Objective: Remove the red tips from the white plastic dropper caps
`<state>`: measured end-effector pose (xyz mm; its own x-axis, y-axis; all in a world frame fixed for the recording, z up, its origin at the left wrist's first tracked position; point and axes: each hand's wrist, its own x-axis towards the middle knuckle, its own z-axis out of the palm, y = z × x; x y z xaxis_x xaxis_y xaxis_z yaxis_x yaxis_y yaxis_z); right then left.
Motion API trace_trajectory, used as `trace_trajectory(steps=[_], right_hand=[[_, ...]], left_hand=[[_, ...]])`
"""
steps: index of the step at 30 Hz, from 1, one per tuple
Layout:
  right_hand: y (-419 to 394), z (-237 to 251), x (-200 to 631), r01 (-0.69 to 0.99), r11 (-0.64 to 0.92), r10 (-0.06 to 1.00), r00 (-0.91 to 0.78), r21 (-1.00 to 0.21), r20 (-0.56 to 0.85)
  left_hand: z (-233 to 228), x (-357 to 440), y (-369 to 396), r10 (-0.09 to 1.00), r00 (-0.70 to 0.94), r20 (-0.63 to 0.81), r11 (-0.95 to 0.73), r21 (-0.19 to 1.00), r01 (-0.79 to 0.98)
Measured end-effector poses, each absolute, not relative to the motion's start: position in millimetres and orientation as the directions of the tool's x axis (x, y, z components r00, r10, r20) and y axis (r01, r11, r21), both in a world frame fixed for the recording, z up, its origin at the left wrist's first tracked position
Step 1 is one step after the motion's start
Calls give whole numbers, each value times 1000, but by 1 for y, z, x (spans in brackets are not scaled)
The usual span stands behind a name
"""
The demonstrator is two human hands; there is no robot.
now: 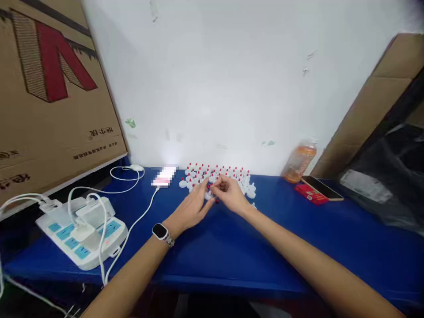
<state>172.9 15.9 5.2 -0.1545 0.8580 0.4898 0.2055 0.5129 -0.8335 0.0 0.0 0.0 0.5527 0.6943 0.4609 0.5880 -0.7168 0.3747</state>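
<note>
My left hand [194, 204] curls its fingers and thumb around a white nozzle cap [208, 195], partly hidden by the fingers. My right hand [229, 193] is pinched at the top of that cap, over a small red tip [208, 187]; the fingertips hide part of it. Behind both hands stand several white nozzle caps with red tips [228, 170], grouped in rows. By my right hand are white caps [251, 191] on which no red tip shows. A loose red tip [217, 201] lies just below the hands.
On the left, a white power strip [82, 234] with plugs and cables lies on the blue table [232, 260], near a large cardboard box [56, 101]. A lit, blurred phone [164, 176] is cabled. At right are an orange bottle [300, 161], red box [310, 194], phone [322, 187] and dark plastic bag [387, 176].
</note>
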Motion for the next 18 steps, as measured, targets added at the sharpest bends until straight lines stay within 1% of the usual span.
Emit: trace_trajectory(steps=[2,4,7,9,12,15,18], right_hand=[[24,10,175,318,503,864,-190,-803,466],[31,13,174,416,514,858,-260,-750,443],[40,15,167,521,579,812,-434,-627,390],[43,16,160,572,613,788,-490,-546,373],[41,20,154,645,628,778,-499,-435,382],[31,28,166,683,599,794,-442,-417,416],[15,33,198,731,541,815,-333,-416,474]], left_hand=[[6,-14,6,742,462,486,-662,422,619],[11,-25,12,769,366,524,-618,465,634],[13,-33,19,772,261,579,-587,493,642],[12,-34,21,768,264,584,-589,481,650],[10,-33,22,762,322,563,-608,448,656],[9,-30,21,755,354,551,-624,442,644],[9,-22,18,751,423,507,-653,482,584]])
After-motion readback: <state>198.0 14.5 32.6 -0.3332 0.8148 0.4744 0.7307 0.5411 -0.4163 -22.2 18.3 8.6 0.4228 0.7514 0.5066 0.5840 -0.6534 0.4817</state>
